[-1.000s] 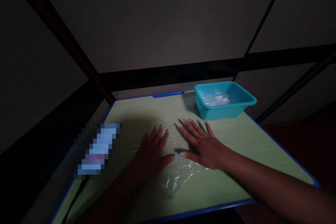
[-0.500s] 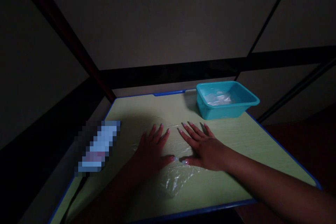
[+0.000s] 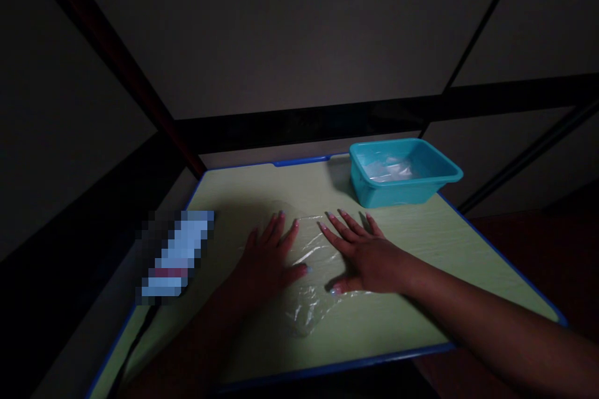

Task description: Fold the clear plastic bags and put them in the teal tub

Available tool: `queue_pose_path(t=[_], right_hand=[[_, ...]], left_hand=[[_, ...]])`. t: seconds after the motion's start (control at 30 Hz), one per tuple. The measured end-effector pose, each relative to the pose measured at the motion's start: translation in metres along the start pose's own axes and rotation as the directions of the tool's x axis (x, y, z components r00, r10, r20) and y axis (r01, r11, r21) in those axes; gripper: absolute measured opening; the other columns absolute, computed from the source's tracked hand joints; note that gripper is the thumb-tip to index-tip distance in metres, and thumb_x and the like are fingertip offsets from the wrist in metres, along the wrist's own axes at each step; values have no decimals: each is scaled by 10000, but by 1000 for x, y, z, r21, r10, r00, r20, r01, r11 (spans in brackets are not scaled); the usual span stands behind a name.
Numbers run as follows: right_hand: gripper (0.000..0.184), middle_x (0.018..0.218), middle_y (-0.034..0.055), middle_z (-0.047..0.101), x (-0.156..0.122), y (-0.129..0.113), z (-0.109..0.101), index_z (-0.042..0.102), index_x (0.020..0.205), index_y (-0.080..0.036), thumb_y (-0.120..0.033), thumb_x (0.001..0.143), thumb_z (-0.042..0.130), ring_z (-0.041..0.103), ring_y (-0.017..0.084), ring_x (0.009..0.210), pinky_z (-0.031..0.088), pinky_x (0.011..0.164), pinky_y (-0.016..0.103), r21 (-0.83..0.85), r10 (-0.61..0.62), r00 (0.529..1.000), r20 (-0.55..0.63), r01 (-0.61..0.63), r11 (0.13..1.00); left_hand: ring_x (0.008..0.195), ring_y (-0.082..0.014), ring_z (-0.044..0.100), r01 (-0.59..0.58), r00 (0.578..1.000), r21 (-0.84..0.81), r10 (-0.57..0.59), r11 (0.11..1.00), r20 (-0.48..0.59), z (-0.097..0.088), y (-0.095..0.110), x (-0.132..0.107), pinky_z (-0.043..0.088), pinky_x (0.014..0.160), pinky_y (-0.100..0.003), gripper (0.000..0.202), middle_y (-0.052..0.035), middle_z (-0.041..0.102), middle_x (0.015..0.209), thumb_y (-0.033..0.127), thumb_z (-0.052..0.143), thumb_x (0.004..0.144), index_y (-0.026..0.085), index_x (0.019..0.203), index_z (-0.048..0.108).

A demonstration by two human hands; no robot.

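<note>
A clear, crinkled plastic bag or sheet [image 3: 309, 308] lies flat on the pale green tabletop [image 3: 397, 336]. My left hand [image 3: 269, 259] presses on its left part, palm down, with the fingers spread. On its right part rests my right hand [image 3: 369, 255], also palm down with fingers apart. Between the two thumbs a strip of the creased plastic shows. Parts of the plastic are hidden beneath both palms, and its outline is hard to make out against the table.
A turquoise plastic basin [image 3: 397, 193] stands at the table's back right corner, with clear plastic pieces [image 3: 390, 169] inside. At the left edge lies a pixelated flat object [image 3: 180, 252] with a dark cord or strap [image 3: 140, 340]. Behind the table rises a panelled wall [image 3: 299, 43].
My left hand has slid slightly left and my right hand slightly right, so the gap between the thumbs is wider. The view has shifted a little.
</note>
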State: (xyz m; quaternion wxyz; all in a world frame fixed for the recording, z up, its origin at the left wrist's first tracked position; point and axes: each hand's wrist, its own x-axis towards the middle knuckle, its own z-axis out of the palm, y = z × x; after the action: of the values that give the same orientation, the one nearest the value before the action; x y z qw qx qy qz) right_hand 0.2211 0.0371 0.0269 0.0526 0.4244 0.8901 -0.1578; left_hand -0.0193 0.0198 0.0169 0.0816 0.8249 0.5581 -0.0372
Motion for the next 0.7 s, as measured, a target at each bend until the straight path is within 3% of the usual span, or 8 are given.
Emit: queue_pose_path(t=[0.17, 0.23, 0.3, 0.37, 0.47, 0.57, 0.7], right_hand=[[1079, 1563, 165, 21, 2, 4, 3, 71, 1510, -268, -844, 680, 451, -8, 449, 1406, 7, 1047, 705, -1, 56, 997, -56, -56, 998], [1025, 1567, 149, 24, 2, 4, 3, 82, 1508, -301, -832, 705, 436, 4, 455, 1404, 29, 1039, 717, -1, 69, 994, -83, -70, 998], [936, 1570, 127, 17, 3, 1, 2, 93, 1506, -322, -802, 762, 395, 17, 440, 1410, 44, 1038, 720, -7, 66, 990, -122, -68, 998], [870, 1568, 122, 12, 4, -2, 3, 116, 1508, -305, -774, 810, 340, 28, 409, 1422, 47, 1043, 715, -17, 53, 986, -155, -57, 998], [805, 1564, 136, 39, 7, -6, 8, 188, 1504, -249, -720, 862, 309, 53, 370, 1434, 49, 1056, 699, -42, 38, 982, -187, -46, 998], [696, 1565, 126, 67, 10, -6, 14, 237, 1494, -230, -606, 917, 339, 76, 340, 1440, 60, 1072, 680, -70, 32, 981, -190, -46, 997], [657, 1564, 119, 62, 13, -5, 18, 252, 1490, -226, -575, 936, 311, 70, 327, 1442, 72, 1076, 672, -66, 28, 985, -171, -40, 997]], left_hand=[[1446, -343, 64, 182, 971, -3, -180, 983, -158, 0, -11, 4, 190, 1078, -653, 696, -203, 88, 1568, 507, 384, 925, 152, 1494, 195], [1448, -335, 48, 186, 952, -56, -194, 981, -236, -1, -11, 4, 188, 1093, -631, 692, -215, 70, 1568, 500, 344, 939, 124, 1494, 177], [1452, -312, 26, 70, 951, -113, -100, 991, -291, -1, -5, 3, 183, 1119, -586, 702, -196, 49, 1576, 518, 327, 938, 135, 1499, 154], [1455, -298, 23, -129, 948, -149, 78, 980, -309, -2, 8, 0, 176, 1138, -548, 743, -170, 50, 1583, 572, 337, 917, 156, 1503, 145], [1453, -315, 47, -353, 917, -153, 309, 923, -254, -2, 32, -6, 146, 1143, -565, 836, -167, 102, 1577, 647, 373, 875, 152, 1506, 137], [1454, -310, 46, -422, 899, -138, 394, 896, -191, 1, 47, -8, 114, 1146, -577, 861, -162, 114, 1572, 654, 384, 869, 153, 1510, 101], [1455, -291, 76, -357, 925, -85, 339, 930, -170, 5, 44, -4, 123, 1141, -584, 761, -143, 136, 1568, 564, 400, 906, 169, 1504, 145]])
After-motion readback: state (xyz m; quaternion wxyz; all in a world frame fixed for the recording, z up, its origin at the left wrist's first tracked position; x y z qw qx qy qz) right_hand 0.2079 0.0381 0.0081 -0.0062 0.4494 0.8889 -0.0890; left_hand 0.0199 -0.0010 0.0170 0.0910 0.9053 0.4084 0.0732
